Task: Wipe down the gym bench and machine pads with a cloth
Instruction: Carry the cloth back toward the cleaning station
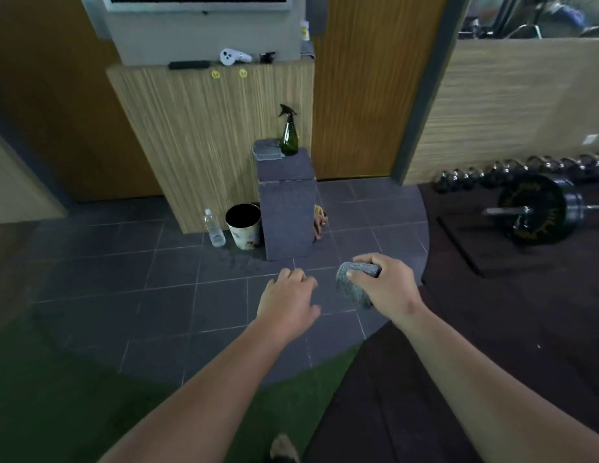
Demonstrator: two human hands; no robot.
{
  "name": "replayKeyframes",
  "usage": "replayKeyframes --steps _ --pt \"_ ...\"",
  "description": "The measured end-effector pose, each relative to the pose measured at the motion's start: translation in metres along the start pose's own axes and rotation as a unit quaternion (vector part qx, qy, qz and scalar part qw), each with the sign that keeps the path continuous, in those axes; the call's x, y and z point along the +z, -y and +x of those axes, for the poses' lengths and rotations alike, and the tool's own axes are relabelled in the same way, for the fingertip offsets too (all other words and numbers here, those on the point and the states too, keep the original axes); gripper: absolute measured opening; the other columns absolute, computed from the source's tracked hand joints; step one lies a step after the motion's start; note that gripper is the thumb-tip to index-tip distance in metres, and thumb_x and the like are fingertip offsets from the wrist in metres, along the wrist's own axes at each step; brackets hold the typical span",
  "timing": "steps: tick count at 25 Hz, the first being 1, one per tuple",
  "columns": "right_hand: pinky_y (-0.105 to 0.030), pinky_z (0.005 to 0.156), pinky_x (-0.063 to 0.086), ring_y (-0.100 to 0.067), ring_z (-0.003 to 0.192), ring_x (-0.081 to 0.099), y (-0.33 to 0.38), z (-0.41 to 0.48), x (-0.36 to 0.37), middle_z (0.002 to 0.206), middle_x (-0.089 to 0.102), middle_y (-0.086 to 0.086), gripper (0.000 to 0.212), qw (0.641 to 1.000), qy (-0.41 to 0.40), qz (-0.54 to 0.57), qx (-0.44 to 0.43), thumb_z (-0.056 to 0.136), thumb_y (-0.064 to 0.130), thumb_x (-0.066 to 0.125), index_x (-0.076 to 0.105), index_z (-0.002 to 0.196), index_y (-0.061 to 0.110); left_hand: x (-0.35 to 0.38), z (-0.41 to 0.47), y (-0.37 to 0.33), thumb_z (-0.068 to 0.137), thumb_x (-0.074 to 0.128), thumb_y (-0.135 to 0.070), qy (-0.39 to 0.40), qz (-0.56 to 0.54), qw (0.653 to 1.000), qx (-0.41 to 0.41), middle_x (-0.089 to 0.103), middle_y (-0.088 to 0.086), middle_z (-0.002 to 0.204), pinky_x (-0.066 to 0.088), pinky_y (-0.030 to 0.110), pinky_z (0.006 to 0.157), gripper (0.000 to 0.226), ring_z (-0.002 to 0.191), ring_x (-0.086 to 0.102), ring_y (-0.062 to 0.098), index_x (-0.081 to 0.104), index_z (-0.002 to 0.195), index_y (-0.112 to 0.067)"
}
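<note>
Both arms reach forward; the right hand [383, 285] grips a balled grey speckled cloth [355, 284], the left hand [288, 304] hangs relaxed, empty; beyond, a grey carpeted block [286, 208] bears a green spray bottle [289, 137]

Two cloths are showing, a held cloth [355, 286] and a folded cloth [267, 150], along with one spray bottle [289, 137], one water bottle [214, 229], one bin [244, 228], one barbell [538, 211].
</note>
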State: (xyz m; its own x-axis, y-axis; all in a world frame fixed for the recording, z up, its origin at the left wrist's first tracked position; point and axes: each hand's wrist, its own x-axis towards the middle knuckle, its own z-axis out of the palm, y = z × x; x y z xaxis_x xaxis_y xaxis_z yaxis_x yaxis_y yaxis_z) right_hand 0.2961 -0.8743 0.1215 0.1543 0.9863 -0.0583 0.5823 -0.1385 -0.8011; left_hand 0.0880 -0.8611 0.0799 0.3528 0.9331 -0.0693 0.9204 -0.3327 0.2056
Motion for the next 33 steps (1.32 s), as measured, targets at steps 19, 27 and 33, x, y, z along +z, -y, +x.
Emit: replayKeyframes --steps 19,27,33 --pt "-0.031 0.078 0.057 -0.011 0.096 0.067 0.069 0.535 0.112 0.105 0.069 0.009 0.035 0.997 0.031 0.069 -0.023 0.094 0.058 0.066 0.071 0.113 0.030 -0.056 0.482 0.202 0.096 0.064 -0.048 -0.075 -0.090 0.993 0.010 0.049 -0.005 0.145 0.045 0.036 0.105 0.079 0.134 0.040 0.017 0.026 0.161 -0.026" --pt "-0.044 0.077 0.046 -0.026 0.087 0.053 0.085 0.712 0.138 0.090 0.051 -0.004 0.022 0.952 0.084 0.287 0.070 0.088 0.049 0.053 0.046 0.085 0.028 -0.076 0.633 0.256 0.095 0.056 -0.022 -0.200 -0.225 0.949 -0.089 0.059 -0.012 0.115 0.048 0.029 0.085 0.023 0.107 0.057 0.013 0.068 0.115 -0.020" --pt "-0.034 0.076 0.049 -0.027 0.090 0.058 0.068 0.771 0.169 0.094 0.061 -0.009 0.034 0.921 0.187 0.331 0.084 0.084 0.039 0.058 0.056 0.096 0.007 -0.092 0.714 0.284 0.099 0.059 -0.029 -0.158 -0.396 0.880 -0.210 0.047 -0.008 0.064 0.035 0.033 0.059 0.032 0.057 0.044 0.007 0.046 0.070 -0.022"
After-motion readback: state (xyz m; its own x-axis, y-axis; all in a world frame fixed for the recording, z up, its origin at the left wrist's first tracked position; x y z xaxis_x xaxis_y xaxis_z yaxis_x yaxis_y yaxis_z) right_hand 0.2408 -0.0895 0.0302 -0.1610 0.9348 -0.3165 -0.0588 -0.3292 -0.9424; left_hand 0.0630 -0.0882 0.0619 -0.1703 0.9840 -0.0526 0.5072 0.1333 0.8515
